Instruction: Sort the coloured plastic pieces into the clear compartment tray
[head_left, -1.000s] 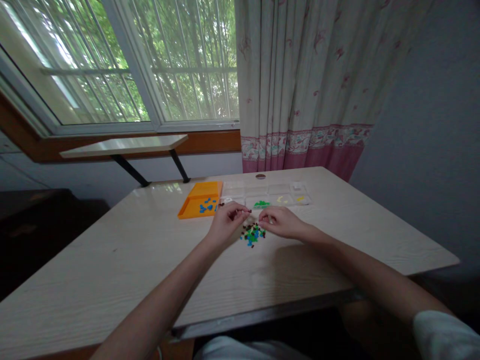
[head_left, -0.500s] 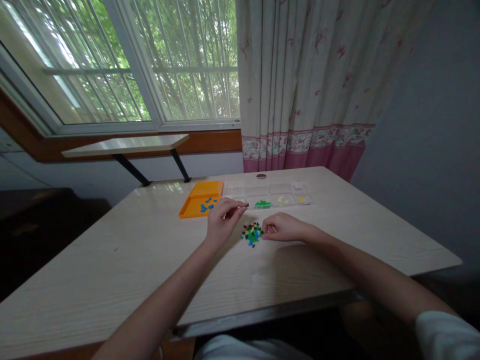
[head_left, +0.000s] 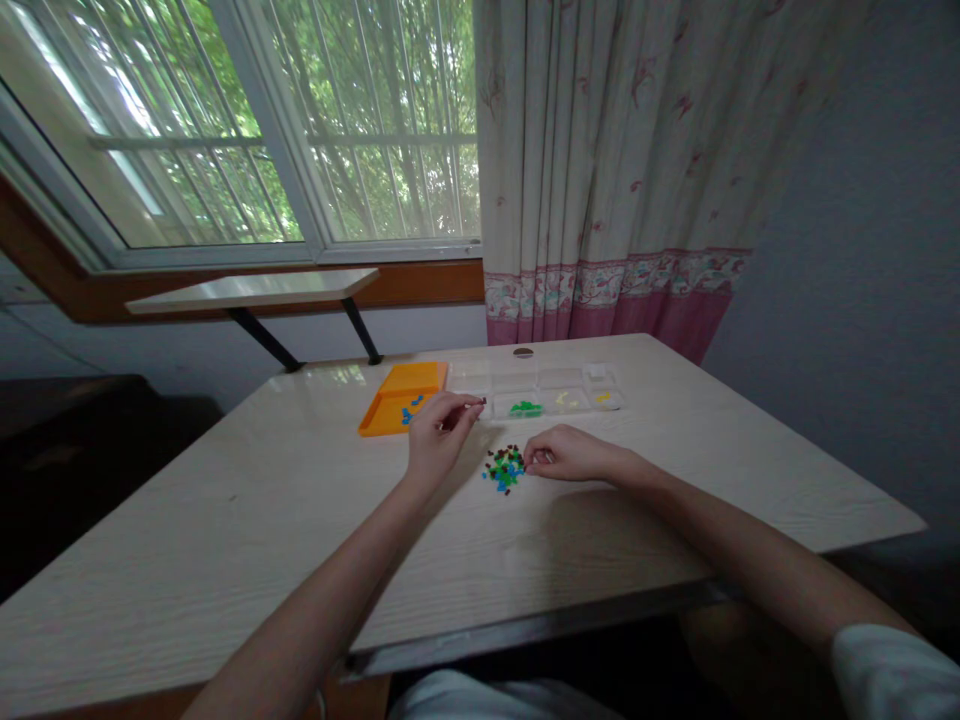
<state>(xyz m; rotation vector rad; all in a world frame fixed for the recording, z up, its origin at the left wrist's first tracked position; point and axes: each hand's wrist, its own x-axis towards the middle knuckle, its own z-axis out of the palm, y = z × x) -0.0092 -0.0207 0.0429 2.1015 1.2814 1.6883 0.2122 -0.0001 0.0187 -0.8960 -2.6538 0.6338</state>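
Note:
My left hand [head_left: 437, 432] is closed in a pinch on a small dark brown piece [head_left: 484, 401], held at the fingertips by the front left compartments of the clear tray [head_left: 538, 381]. A mixed pile of tiny brown, green, blue and yellow pieces [head_left: 504, 468] lies on the table in front of the tray. At the pile's right edge, my right hand [head_left: 568, 453] is closed with its fingertips together; what they pinch, if anything, is too small to make out. Green pieces [head_left: 526, 409], pale yellow pieces [head_left: 566, 399] and yellow pieces [head_left: 602, 398] sit in separate tray compartments.
An open orange case [head_left: 411, 376] with several blue pieces [head_left: 409, 413] lies left of the tray, partly behind my left hand. A raised white shelf [head_left: 255, 290] on black legs stands at the table's [head_left: 225, 560] back left. Curtain and window are behind.
My left hand has moved slightly left and up with the brown piece, nearer the tray's left compartments and covering more of the orange case. The right hand stays almost still at the pile.

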